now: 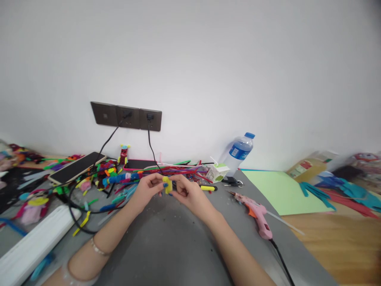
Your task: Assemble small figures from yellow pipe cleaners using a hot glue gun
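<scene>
A small fuzzy yellow piece (pixel 168 185) is held up between both hands over the grey table (pixel 166 242). My left hand (pixel 149 191) pinches its left side with thumb and finger. My right hand (pixel 187 194) grips it from the right, the fingers curled. The exact shape of the yellow piece is too small and blurred to tell. Behind the hands lies a heap of coloured pipe cleaners (pixel 184 170), and a yellow and black cutter (pixel 208 188) is just right of my right hand.
A pink glue gun (pixel 258 218) with a cord lies right. Behind stand a water bottle (pixel 239 153) and a small carton (pixel 218 172). At left are a phone (pixel 77 168), black cables, pipe-cleaner figures (pixel 34 206) and a white power strip (pixel 35 246). Green paper (pixel 279 190) covers the right corner.
</scene>
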Action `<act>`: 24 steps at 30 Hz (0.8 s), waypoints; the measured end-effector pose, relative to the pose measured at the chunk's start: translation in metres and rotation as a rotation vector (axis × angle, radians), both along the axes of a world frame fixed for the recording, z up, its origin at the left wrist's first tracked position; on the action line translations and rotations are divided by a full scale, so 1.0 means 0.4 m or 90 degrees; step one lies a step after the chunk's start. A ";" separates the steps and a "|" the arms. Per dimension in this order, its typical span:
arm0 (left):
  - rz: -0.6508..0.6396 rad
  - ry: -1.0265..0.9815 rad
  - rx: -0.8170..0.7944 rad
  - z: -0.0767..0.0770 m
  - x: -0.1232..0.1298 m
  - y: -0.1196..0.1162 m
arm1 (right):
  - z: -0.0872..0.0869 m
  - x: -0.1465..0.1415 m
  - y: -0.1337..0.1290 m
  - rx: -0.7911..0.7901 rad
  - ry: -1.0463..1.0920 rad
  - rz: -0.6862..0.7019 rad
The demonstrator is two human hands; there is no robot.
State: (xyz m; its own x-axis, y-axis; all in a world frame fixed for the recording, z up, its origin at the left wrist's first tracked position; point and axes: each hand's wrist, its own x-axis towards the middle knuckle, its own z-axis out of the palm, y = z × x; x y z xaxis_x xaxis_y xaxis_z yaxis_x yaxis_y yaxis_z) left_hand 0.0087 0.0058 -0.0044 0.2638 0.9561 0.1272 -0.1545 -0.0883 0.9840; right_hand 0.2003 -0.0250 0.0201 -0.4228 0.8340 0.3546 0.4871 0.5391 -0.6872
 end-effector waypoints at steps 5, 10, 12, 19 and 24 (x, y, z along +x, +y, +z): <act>0.012 0.025 -0.007 -0.003 -0.004 0.001 | -0.001 0.000 -0.002 0.001 -0.003 -0.001; 0.013 0.018 -0.002 -0.005 -0.005 0.000 | 0.000 0.002 -0.001 0.007 -0.004 -0.004; 0.015 0.019 -0.006 -0.006 -0.004 0.001 | 0.000 0.002 -0.001 0.006 -0.005 -0.004; 0.008 -0.011 -0.002 -0.003 -0.004 0.002 | -0.002 0.001 -0.002 0.008 -0.006 -0.002; 0.005 -0.014 0.003 -0.004 -0.004 0.001 | -0.004 0.001 0.001 0.013 -0.004 -0.003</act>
